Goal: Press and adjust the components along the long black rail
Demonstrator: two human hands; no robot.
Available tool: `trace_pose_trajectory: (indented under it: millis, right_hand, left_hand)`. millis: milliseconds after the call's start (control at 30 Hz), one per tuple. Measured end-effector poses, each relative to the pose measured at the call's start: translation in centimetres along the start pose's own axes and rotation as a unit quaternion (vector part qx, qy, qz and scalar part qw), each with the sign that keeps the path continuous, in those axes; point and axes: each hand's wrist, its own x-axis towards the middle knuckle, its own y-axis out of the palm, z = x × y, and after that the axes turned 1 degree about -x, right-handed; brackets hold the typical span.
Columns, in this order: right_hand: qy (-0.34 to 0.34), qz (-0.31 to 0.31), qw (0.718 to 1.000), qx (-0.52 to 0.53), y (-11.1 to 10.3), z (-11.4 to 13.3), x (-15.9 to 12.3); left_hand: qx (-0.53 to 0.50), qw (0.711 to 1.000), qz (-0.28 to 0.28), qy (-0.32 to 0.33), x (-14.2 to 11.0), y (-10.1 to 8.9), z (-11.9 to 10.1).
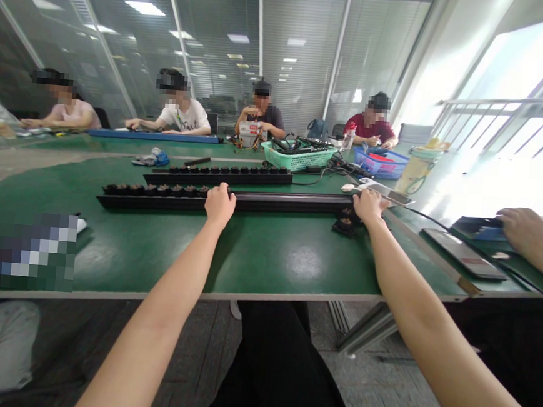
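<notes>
A long black metal bar (290, 205) lies across the green table in front of me. Its left part carries a row of small black pieces with copper-coloured tops (160, 190), while a smooth strip shows along the right part. My left hand (220, 204) is closed over the bar near its middle. Around the right end my right hand (369, 206) is curled, its fingertips partly hidden behind the bar. Just below that end sits a loose black piece with copper-coloured bits (344, 225). Behind lies a second black bar (221, 176) with a similar row of pieces.
Farther back stand a green basket (298, 160) of black cables and a blue basket (383, 167). A phone (464, 253) lies at right, near another person's hand (527, 235). A cup (417, 171) stands at back right. Several people sit across the table.
</notes>
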Motion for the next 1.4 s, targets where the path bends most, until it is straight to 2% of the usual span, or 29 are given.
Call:
trace_pose_trajectory:
  millis: [500, 700, 1400]
  right_hand:
    - [0.028, -0.065, 0.997, -0.03, -0.6, -0.4, 0.1]
    - [0.016, -0.049, 0.998, -0.024, -0.8, -0.6, 0.2]
    - [0.047, -0.034, 0.998, -0.003, -1.4, -0.5, 0.2]
  left_hand:
    - [-0.002, 1.0, 0.002, -0.003, 0.0, -0.1, 0.0]
    - [-0.001, 1.0, 0.011, -0.008, -0.2, -0.4, -0.3]
    - [-0.004, 1.0, 0.016, -0.007, -0.1, -0.5, -0.4]
